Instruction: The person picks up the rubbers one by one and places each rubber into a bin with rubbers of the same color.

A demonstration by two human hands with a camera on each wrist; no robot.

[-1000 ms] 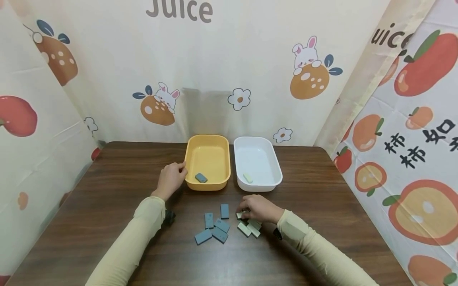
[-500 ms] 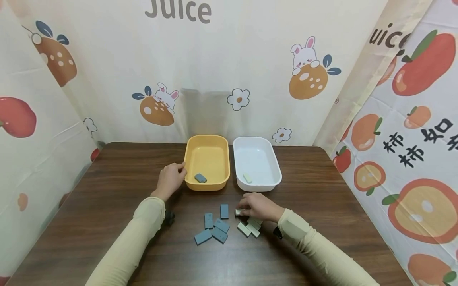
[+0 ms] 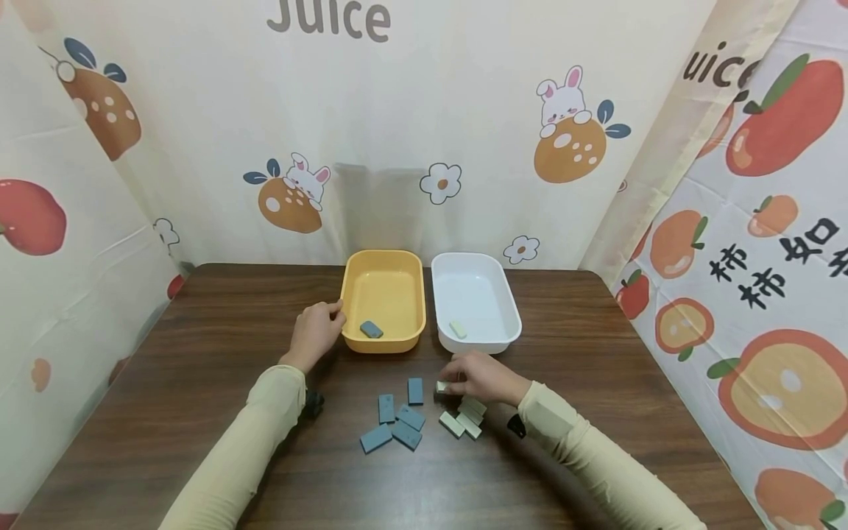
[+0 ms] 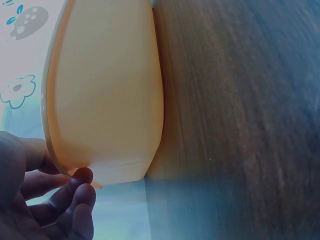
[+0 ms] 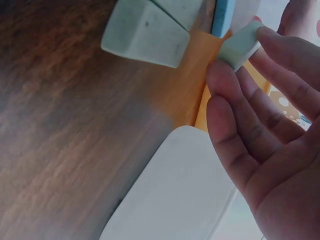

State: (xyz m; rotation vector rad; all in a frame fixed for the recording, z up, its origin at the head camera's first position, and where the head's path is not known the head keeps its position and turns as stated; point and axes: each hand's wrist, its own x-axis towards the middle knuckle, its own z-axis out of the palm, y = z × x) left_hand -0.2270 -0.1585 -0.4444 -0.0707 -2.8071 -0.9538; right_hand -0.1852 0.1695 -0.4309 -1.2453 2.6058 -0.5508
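My left hand (image 3: 314, 333) pinches the left rim of a yellow plastic bin (image 3: 386, 345); in the left wrist view, thumb and fingers close over that rim (image 4: 60, 162). One blue-grey rectangular block (image 3: 371, 329) lies inside. Between the thumb and fingertips of my right hand (image 3: 489, 377) is a pale green block (image 5: 240, 46), lifted off the table just in front of a white bin (image 3: 482, 347). Another pale green block (image 3: 458, 330) lies in the white bin. Several pale green blocks (image 3: 452, 425) are clustered below the right hand.
Several blue-grey blocks (image 3: 411, 417) lie scattered left of the pale green cluster, some touching. Both bins stand side by side near the back edge of the dark wooden table (image 3: 318, 471). A printed curtain (image 3: 397, 110) hangs behind.
My right hand has risen with the pale green block and shifted slightly toward the white bin, exposing more of the cluster beneath. The left hand stays at the yellow bin's rim.
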